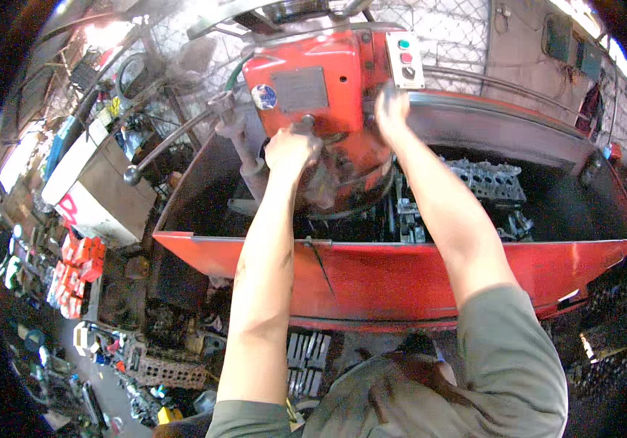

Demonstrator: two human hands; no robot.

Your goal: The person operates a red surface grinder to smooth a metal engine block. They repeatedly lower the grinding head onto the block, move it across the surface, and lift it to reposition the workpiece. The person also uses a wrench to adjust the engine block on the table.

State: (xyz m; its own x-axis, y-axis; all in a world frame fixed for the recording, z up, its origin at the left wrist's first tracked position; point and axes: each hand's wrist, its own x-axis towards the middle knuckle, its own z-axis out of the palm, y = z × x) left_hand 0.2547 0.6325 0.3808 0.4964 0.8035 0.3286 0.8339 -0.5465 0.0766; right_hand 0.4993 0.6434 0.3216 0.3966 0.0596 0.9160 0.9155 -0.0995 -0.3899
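Observation:
Both my arms reach forward to a large red machine head [342, 55] that stands over a red trough [415, 277]. My left hand [291, 150] is closed around a dark knob [306, 123] on the front of the machine head, below a grey metal plate. On the machine's right side is my right hand [393, 115], just under a white control box [403, 62] with green and red buttons and a dark switch. Motion blurs its fingers, so their grip is unclear. A metal engine cylinder head [485, 179] lies inside the trough, right of the machine head.
A long lever with a ball end [132, 175] sticks out left of the machine. Beyond it stands a pale cabinet [105, 197], with orange-red boxes [80, 266] nearby. Engine parts [167, 371] crowd the floor at lower left. A chain-link fence [444, 33] runs behind.

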